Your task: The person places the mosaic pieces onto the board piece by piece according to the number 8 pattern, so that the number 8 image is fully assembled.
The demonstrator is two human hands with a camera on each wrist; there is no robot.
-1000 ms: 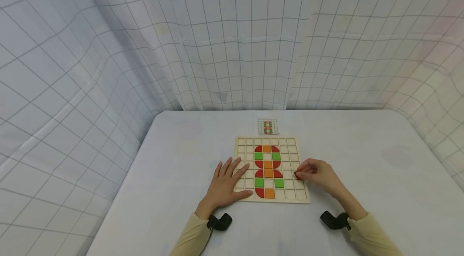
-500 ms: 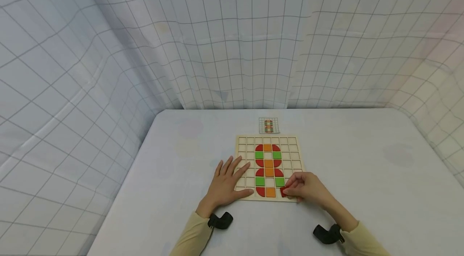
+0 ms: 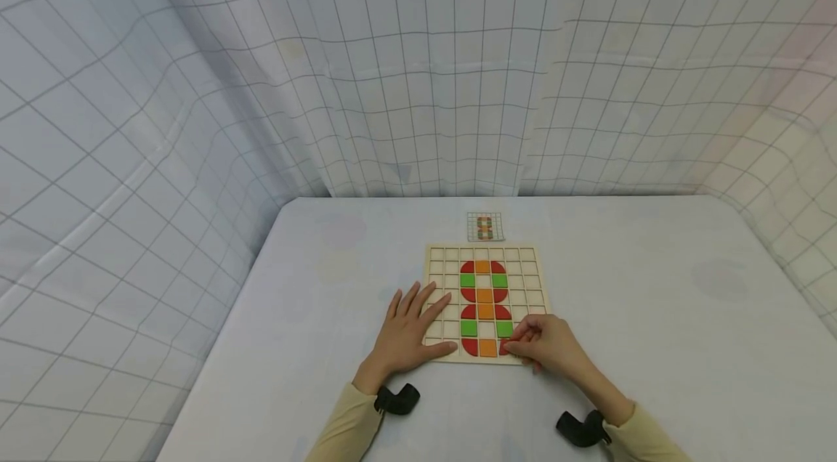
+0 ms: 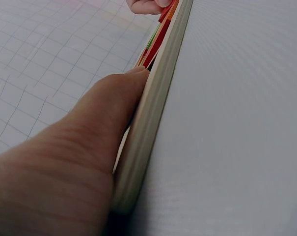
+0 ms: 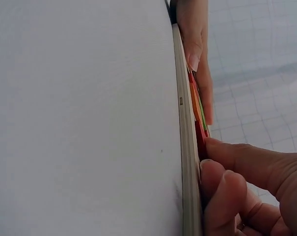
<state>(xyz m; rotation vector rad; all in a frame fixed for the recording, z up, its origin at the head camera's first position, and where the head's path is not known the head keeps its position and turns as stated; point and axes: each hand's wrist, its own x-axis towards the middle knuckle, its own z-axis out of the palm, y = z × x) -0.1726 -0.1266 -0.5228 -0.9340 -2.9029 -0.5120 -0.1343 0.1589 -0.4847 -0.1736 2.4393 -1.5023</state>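
A wooden grid board point(image 3: 438, 258) lies on the white table, holding red, green and orange pieces in its middle columns. My left hand point(image 3: 418, 317) rests flat with straight fingers on the board's left part; in the left wrist view its thumb point(image 4: 109, 113) lies along the board's edge point(image 4: 158, 108). My right hand point(image 3: 516, 346) pinches a red piece point(image 3: 504, 348) down at the bottom row, just right of an orange piece point(image 3: 487, 348). In the right wrist view my right fingers point(image 5: 227, 191) press against the red piece point(image 5: 201, 140) at the board's edge point(image 5: 187, 172).
A small pattern card point(image 3: 484, 227) lies just beyond the board. Gridded white curtains point(image 3: 418, 70) close off the table at the back and on both sides. Black wrist mounts point(image 3: 399, 399) sit at both cuffs.
My right hand has carried the red piece from the board's right side down and left to the bottom row. The left hand has stayed put.
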